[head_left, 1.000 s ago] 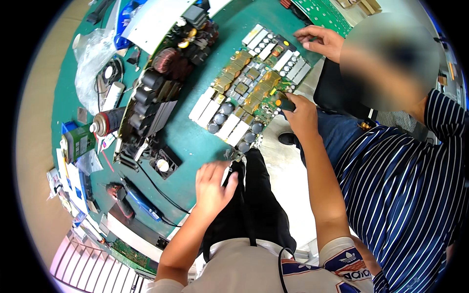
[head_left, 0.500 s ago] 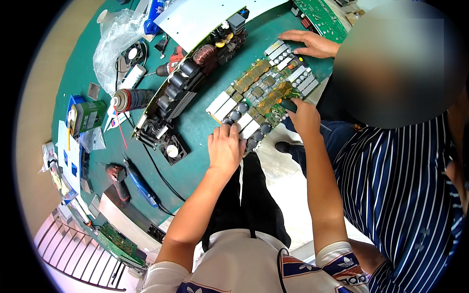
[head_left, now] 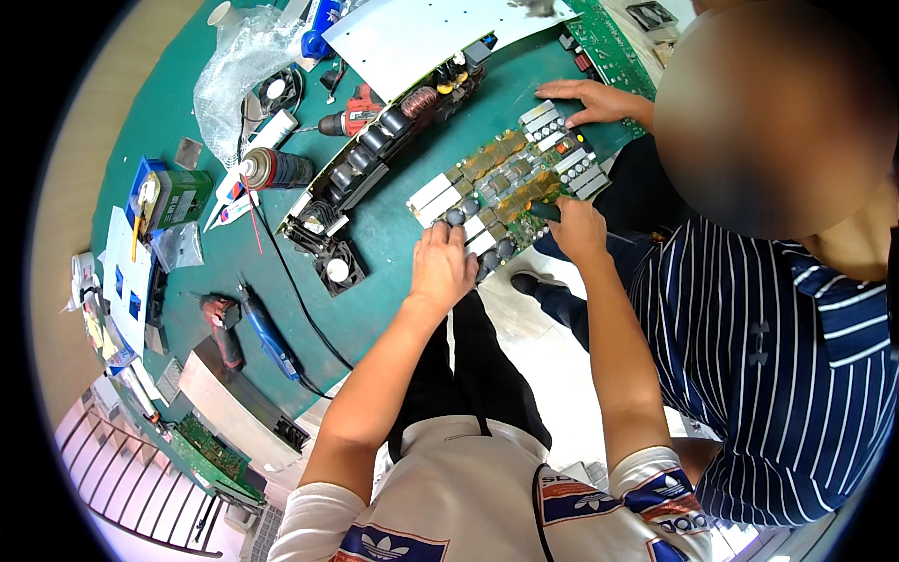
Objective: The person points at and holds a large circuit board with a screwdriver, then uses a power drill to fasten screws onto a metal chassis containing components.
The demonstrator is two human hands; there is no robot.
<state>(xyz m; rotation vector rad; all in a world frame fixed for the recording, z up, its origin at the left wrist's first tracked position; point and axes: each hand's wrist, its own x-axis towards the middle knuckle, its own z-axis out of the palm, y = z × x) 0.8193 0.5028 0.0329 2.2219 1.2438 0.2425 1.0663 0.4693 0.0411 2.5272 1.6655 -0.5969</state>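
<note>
A large circuit board (head_left: 513, 192) with white blocks, round dark capacitors and amber-taped parts lies on the green bench, overhanging its near edge. My left hand (head_left: 442, 265) is closed over the board's near left corner, its fingers beside the capacitors. Over the board's right side, my right hand (head_left: 579, 230) closes on a small dark tool (head_left: 545, 212). The tool's tip lies low among the amber-taped parts; its kind cannot be made out. A co-worker's hand (head_left: 592, 99) rests on the bench by the board's far end.
A long power board (head_left: 379, 150) with coils stands left of the circuit board, a small fan (head_left: 339, 270) at its end. Farther left are a red drill (head_left: 351, 117), a spray can (head_left: 279, 170), a blue corded tool (head_left: 267, 332) and a red-black power tool (head_left: 222, 330). The co-worker (head_left: 749, 347) stands close on the right.
The view has shifted slightly, so the bench things sit somewhat farther right. My hands stay at the circuit board, with the dark tool still in my right hand. The co-worker's body has shifted a little.
</note>
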